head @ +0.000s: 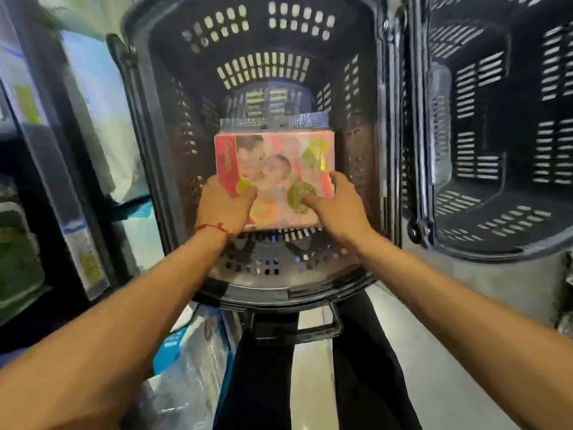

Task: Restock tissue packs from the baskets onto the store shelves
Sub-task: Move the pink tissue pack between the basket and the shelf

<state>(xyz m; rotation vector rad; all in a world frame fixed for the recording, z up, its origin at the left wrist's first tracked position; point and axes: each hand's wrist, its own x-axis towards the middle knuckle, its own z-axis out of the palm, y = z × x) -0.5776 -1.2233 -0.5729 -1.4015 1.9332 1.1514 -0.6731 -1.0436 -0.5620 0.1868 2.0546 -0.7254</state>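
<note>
a: where was the pink tissue pack?
b: inside the near basket, low toward its floor, printed face up. not yet over the rim.
a: hands?
b: both on it. left hand curled round the pack's near left corner, thumb across the face. right hand clamped on the near right corner, fingers spread over the face and right edge. red thread on the left wrist.
a: anything else in that basket?
b: a blue-wrapped pack, touching the pink one on its far side, seemingly partly under it. whatever lay deeper was hidden.
a: the other basket?
b: second basket stood just right of the near basket. only its slotted walls and floor showed.
a: shelves?
b: shelf unit left of the near basket, blurred, goods on it. a clear-wrapped pack sat below the near basket's rim, on its left.
a: so how far along?
b: my reading: late. the second basket looked done and the near one was down to a few packs. left to do: lift the pink pack out, shelve it, then the blue one. shelf space couldn't be judged.
</note>
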